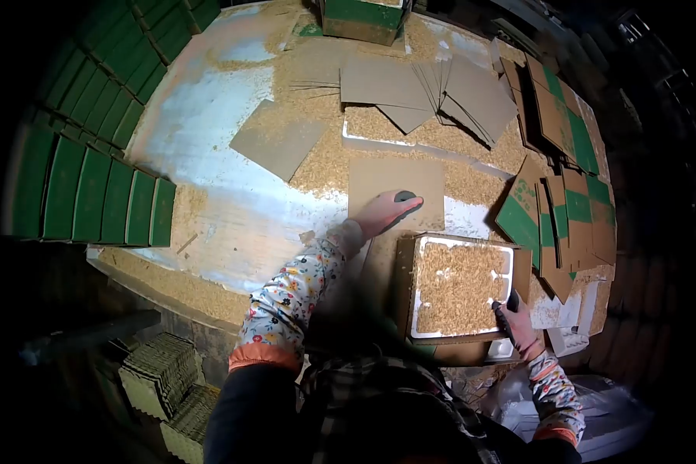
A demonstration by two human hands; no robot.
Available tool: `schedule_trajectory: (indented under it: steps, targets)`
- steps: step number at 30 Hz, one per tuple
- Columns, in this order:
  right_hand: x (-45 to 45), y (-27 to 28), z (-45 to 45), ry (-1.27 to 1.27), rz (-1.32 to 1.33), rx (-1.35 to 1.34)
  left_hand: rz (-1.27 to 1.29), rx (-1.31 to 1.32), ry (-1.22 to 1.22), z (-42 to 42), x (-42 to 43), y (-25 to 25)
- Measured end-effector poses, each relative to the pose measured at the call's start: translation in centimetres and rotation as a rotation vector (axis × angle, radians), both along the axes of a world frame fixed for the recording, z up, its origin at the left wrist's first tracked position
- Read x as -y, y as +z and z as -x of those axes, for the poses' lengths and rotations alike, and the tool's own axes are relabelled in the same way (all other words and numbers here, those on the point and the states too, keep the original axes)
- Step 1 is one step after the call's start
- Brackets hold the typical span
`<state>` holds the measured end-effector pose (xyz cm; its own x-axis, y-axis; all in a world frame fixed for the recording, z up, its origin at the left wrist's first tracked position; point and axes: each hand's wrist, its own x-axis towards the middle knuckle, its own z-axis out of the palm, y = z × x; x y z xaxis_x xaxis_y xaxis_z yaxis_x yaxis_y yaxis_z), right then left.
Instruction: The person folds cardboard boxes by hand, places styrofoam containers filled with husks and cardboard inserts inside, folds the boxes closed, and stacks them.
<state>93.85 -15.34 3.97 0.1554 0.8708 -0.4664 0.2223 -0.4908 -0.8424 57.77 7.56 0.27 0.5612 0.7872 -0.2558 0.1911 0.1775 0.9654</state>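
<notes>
While the right hand (pixel 521 325) grips the right side of the box (pixel 404 290) – its fingertips at the rim – the left hand (pixel 390 211) is over a flat card (pixel 427 176), and whether it grasps the card I cannot tell. The box, at the table's (pixel 224 174) near edge, holds a white tray (pixel 417 301) heaped with shavings (pixel 462 286). Beyond lie fanned sheets (pixel 379 81); flattened cartons (pixel 577 203) lie to the right, green boxes (pixel 91 197) to the left.
</notes>
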Motion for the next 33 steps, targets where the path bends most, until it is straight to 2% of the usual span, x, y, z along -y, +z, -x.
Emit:
schedule_trajectory:
  steps: [1, 2, 3, 4, 6, 8, 10, 11, 12, 14, 15, 16, 17, 18, 19, 20, 21, 22, 24, 26, 28, 30, 31, 32, 33]
  targets:
    - [0.6, -1.8, -0.8, -0.063, -0.047, 0.013, -0.185, -0.306, 0.2, -0.2, -1.9, -2.1]
    - [0.5, -1.0, 0.1, -0.046, -0.012, 0.16, -0.457, -0.578, 0.251, 0.1, -4.5, -4.4]
    - [-0.1, 0.7, 2.2, -0.125, -0.047, 0.112, -0.731, -0.844, 0.28, 0.4, -6.7, -6.1]
    - [-0.3, 1.6, 3.6, -0.216, -0.08, 0.064, -0.665, -0.958, 0.155, 0.7, -8.2, -7.0]
    - [0.4, 2.3, 4.1, -0.251, -0.191, 0.249, -0.63, -1.121, -0.07, -0.6, -8.9, -7.0]
    - [0.5, 1.6, 4.7, -0.396, -0.393, 0.231, -0.711, -1.249, -0.259, -1.1, -9.2, -2.9]
    - [-0.1, 2.9, 6.0, -0.465, -0.493, 0.203, -0.755, -1.078, -0.147, -0.6, -9.7, -3.2]
    - [-0.3, 3.6, 5.9, -0.48, -0.546, 0.131, -0.872, -0.855, -0.094, -0.8, -8.4, 1.5]
    - [-0.5, 4.3, 5.8, -0.499, -0.609, 0.056, -1.118, -0.755, -0.009, -1.7, -6.2, 5.4]
    - [-0.9, 6.8, 6.3, -0.537, -0.764, 0.056, -1.409, -0.51, 0.031, -4.2, -0.2, 12.3]
    - [-1.3, 9.2, 7.6, -0.472, -0.846, 0.193, -1.417, -0.451, -0.08, -5.8, 3.3, 13.4]
    - [-1.4, 10.9, 8.5, -0.399, -0.928, 0.331, -1.51, -0.406, -0.205, -7.2, 7.1, 12.4]
    - [-0.3, 9.2, 7.1, -0.272, -0.951, 0.775, -1.597, -0.355, -0.333, -8.7, 10.9, 11.3]
    - [-0.8, 10.7, 8.4, -0.06, -0.868, 0.978, -1.563, -0.335, -0.447, -9.6, 14.1, 10.2]
    - [-1.3, 10.9, 9.2, 0.212, -0.778, 1.05, -1.453, -0.335, -0.541, -10.0, 16.5, 9.3]
    - [-1.3, 8.5, 9.4, 0.4, -0.621, 0.976, -1.258, -0.34, -0.584, -10.0, 18.3, 9.0]
    - [-1.0, 5.3, 9.2, 0.566, -0.325, 0.806, -1.07, -0.363, -0.615, -10.1, 18.9, 7.8]
    - [-0.2, -0.2, 8.1, 0.759, -0.27, 1.03, -0.927, -0.408, -0.664, -10.4, 18.5, 6.1]
    - [-3.3, 0.9, 4.3, 1.054, -0.37, 0.765, -0.745, -0.574, -0.858, -10.8, 16.2, 2.0]
    - [-4.8, 3.9, 1.6, 0.364, -0.131, -0.281, -1.048, -0.224, -0.515, -8.2, 14.9, 5.2]
    - [-4.1, 5.8, -2.6, 0.222, -0.609, 0.504, -1.227, -0.567, 0.128, -4.9, 13.6, 6.8]
    - [-4.4, 4.4, -7.2, 0.231, -0.422, 0.153, -0.378, -0.193, 0.567, -1.5, 13.0, 3.1]
    - [-4.9, 2.2, -8.0, 0.231, -0.157, -0.308, 0.091, 0.027, 0.61, -2.0, 13.1, 0.0]
    - [-4.4, 1.1, -6.8, 0.146, 0.03, -0.528, 0.13, -0.192, 0.53, -4.7, 14.9, 2.9]
    - [-5.1, -1.3, -5.6, 0.412, 0.043, -0.183, -0.091, -0.254, 0.496, -6.1, 16.3, -3.5]
